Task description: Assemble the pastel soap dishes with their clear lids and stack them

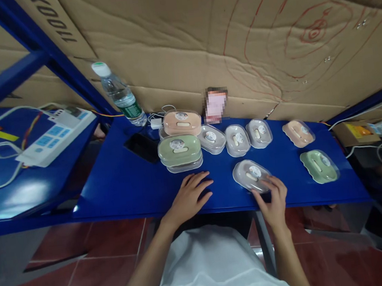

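Note:
My left hand (pixel 192 195) lies on the blue table with its fingers spread and nothing in it, just in front of a green lidded box (pixel 179 149) stacked on another box. The thumb and fingers of my right hand (pixel 272 198) are on the near right edge of a grey box (pixel 251 175) with a clear lid. Behind it three more grey boxes (pixel 237 140) stand in a row. An orange box (pixel 182 124) sits behind the green one. On the right are another orange box (pixel 298 133) and a green box (pixel 320 166).
A water bottle (pixel 125 99), a black tray (pixel 142 147) and a white charger (pixel 156 123) are at the back left. A phone (pixel 216 106) leans against the cardboard wall (pixel 180 39). A power strip (pixel 56 139) lies on the left table; a cardboard carton (pixel 352 134) is at the right.

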### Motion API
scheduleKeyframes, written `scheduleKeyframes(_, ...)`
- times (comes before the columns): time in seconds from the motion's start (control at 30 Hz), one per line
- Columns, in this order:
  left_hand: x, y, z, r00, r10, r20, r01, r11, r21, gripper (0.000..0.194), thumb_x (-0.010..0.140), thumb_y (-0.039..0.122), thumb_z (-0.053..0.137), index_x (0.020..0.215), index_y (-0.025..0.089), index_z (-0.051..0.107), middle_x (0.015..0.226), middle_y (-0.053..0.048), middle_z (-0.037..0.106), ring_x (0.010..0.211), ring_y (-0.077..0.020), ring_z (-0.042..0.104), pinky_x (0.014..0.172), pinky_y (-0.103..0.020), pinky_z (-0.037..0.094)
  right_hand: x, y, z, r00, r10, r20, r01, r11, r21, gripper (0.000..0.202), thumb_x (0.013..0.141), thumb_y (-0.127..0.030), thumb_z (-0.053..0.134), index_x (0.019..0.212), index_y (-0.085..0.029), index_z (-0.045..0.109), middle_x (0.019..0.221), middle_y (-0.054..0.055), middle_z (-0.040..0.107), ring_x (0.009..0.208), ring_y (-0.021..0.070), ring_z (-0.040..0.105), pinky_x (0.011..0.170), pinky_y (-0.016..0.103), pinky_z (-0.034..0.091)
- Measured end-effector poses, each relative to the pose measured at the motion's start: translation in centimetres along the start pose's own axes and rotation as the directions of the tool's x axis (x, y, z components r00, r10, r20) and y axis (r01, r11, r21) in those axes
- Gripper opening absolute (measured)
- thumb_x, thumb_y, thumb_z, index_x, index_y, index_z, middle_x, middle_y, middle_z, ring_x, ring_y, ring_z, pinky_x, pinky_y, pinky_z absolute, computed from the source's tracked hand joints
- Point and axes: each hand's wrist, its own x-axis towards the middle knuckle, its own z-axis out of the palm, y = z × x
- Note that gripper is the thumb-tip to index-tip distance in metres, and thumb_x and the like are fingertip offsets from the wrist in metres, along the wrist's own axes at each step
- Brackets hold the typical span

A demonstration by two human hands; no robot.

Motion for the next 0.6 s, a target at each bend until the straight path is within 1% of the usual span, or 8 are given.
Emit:
scheduleKeyframes(0.07,0.0,0.0,0.0,1.0,-0.004,0.002,0.004,1.0,-0.001,0.036,0.109,0.033,0.058,0.144,0.03,0.065,0.164,-0.006,0.053,0.152,-0.0265,0.05,0.129,-0.053,0.036,0.2,-1.2,0.8,1.0,-0.008,-0.001,0.008,0.999,0.033,0.038,0.098,-0.04,0.076,0.13,-0.024,0.064,0.136,0.014,0.062,0.135,0.0342,0.056,0.109,0.057,0.051)
scheduleKeyframes(0.13,0.1,0.1,-0.2,1.0,-0.004,0.006,0.005,1.0,-0.008,0.037,0.108,0.033,0.059,0.144,0.03,0.065,0.164,-0.006,0.054,0.152,-0.0268,0.05,0.129,-0.053,0.037,0.5,-1.7,1.2,1.0,-0.021,0.01,0.02,0.998,0.054,0.038,0.097,-0.038,0.077,0.131,-0.024,0.064,0.136,0.013,0.062,0.136,0.0344,0.056,0.11,0.058,0.05)
scheduleKeyframes(0.27,0.2,0.2,-0.4,1.0,-0.008,0.012,0.009,1.0,-0.021,0.037,0.107,0.033,0.061,0.144,0.03,0.066,0.163,-0.006,0.054,0.151,-0.0277,0.051,0.128,-0.053,0.039,1.2,-1.9,1.3,0.997,-0.054,0.059,0.049,0.995,0.092,0.038,0.096,-0.038,0.078,0.13,-0.026,0.065,0.134,0.012,0.063,0.135,0.0338,0.057,0.11,0.057,0.051)
scheduleKeyframes(0.4,0.1,0.2,-0.3,1.0,-0.018,0.014,0.018,1.0,-0.024,0.039,0.108,0.033,0.06,0.147,0.031,0.064,0.164,-0.005,0.054,0.152,-0.0269,0.05,0.129,-0.053,0.037,1.5,-2.0,1.3,0.994,-0.06,0.088,0.053,0.995,0.082,0.039,0.097,-0.039,0.078,0.131,-0.026,0.065,0.133,0.012,0.063,0.132,0.0338,0.058,0.109,0.058,0.052)
scheduleKeyframes(0.47,0.1,0.1,-0.2,1.0,-0.017,0.016,0.018,1.0,-0.02,0.038,0.108,0.033,0.06,0.146,0.031,0.064,0.164,-0.005,0.053,0.152,-0.0263,0.05,0.129,-0.052,0.036,1.5,-2.0,1.4,0.995,-0.049,0.084,0.044,0.997,0.067,0.043,0.096,-0.039,0.079,0.135,-0.027,0.064,0.138,0.013,0.061,0.136,0.0353,0.057,0.111,0.06,0.051)
scheduleKeyframes(0.53,0.1,0.0,-0.2,1.0,-0.011,0.021,0.012,1.0,-0.014,0.038,0.108,0.033,0.06,0.146,0.03,0.063,0.165,-0.005,0.053,0.152,-0.026,0.05,0.129,-0.051,0.036,1.6,-1.9,1.5,0.995,-0.031,0.092,0.025,0.997,0.072,0.049,0.096,-0.039,0.079,0.141,-0.028,0.062,0.148,0.015,0.055,0.145,0.0384,0.051,0.115,0.064,0.048)
scheduleKeyframes(0.6,0.1,0.0,-0.2,1.0,-0.008,0.026,0.008,1.0,-0.01,0.038,0.108,0.034,0.06,0.146,0.03,0.063,0.165,-0.006,0.053,0.152,-0.0258,0.05,0.128,-0.051,0.037,1.7,-1.8,1.5,0.989,-0.009,0.148,-0.006,0.995,0.104,0.054,0.097,-0.038,0.077,0.147,-0.029,0.059,0.16,0.016,0.047,0.153,0.0404,0.044,0.119,0.067,0.046)
